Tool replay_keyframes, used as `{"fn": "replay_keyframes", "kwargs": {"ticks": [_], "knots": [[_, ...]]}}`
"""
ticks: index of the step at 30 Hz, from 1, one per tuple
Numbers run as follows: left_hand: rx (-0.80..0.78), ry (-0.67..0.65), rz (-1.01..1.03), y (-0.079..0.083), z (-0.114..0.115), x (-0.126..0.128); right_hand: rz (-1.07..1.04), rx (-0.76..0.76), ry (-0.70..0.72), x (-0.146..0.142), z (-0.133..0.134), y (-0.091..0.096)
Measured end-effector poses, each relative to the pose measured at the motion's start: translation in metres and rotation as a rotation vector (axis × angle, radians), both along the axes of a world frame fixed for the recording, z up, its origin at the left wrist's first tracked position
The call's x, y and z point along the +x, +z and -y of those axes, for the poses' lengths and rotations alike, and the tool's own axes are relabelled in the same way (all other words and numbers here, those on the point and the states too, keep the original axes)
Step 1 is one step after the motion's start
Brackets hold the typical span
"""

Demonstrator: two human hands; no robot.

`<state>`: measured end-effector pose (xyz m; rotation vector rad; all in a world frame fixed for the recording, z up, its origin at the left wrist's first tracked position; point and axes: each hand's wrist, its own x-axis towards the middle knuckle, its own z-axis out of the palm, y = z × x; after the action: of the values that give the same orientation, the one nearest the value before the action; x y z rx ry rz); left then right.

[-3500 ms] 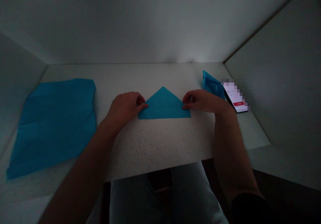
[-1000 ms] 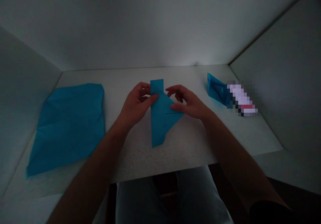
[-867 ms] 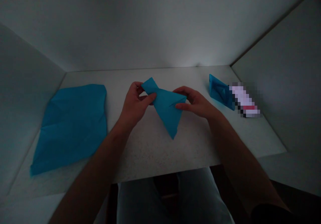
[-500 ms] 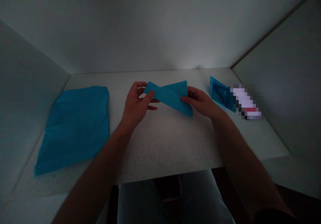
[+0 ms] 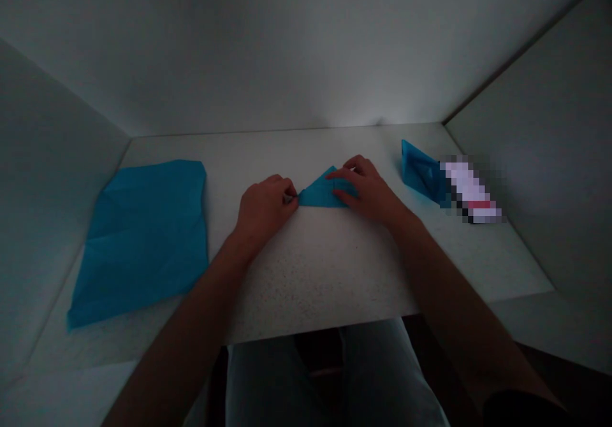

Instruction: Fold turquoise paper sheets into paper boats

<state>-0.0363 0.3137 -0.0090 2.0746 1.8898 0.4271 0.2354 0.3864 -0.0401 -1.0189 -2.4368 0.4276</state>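
A folded piece of blue paper (image 5: 318,192) lies between my hands at the middle of the table, its long lower edge toward me and a peak near its top. My left hand (image 5: 268,207) is closed, with thumb and forefinger pinched on the paper's narrow left tip. Over the paper's right part is my right hand (image 5: 366,188), thumb and forefinger on its face and the other fingers bent behind. That hand hides the paper's right end.
At the left lies a large creased sheet of blue paper (image 5: 143,242). A folded blue paper shape (image 5: 421,172) stands at the right, beside a pixelated phone-like object (image 5: 471,191). Pale walls enclose the back and sides of the white table (image 5: 310,287).
The folded paper has come down and turned, its crossed ends replaced by one wedge shape. My left hand has closed to a pinch at its tip; my right fingers have moved onto its face.
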Motion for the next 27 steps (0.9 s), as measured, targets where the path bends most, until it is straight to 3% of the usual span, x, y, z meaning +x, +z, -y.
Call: {"fn": "replay_keyframes", "kwargs": {"ticks": [3, 5, 13, 20, 27], "knots": [[0.015, -0.031, -0.029, -0.001, 0.001, 0.002, 0.051, -0.103, 0.194, -0.009, 0.005, -0.003], [0.001, -0.081, -0.023, -0.002, 0.000, -0.001, 0.069, -0.173, 0.229, -0.011, 0.006, -0.004], [-0.051, -0.291, 0.020, -0.009, -0.010, -0.018, 0.103, -0.112, 0.202, -0.009, 0.003, -0.009], [-0.068, -0.235, 0.186, -0.021, -0.016, -0.021, 0.181, -0.061, 0.180, -0.010, 0.005, -0.008], [-0.027, -0.289, 0.116, -0.026, -0.016, -0.021, 0.242, 0.017, 0.006, -0.014, 0.011, -0.001]]}}
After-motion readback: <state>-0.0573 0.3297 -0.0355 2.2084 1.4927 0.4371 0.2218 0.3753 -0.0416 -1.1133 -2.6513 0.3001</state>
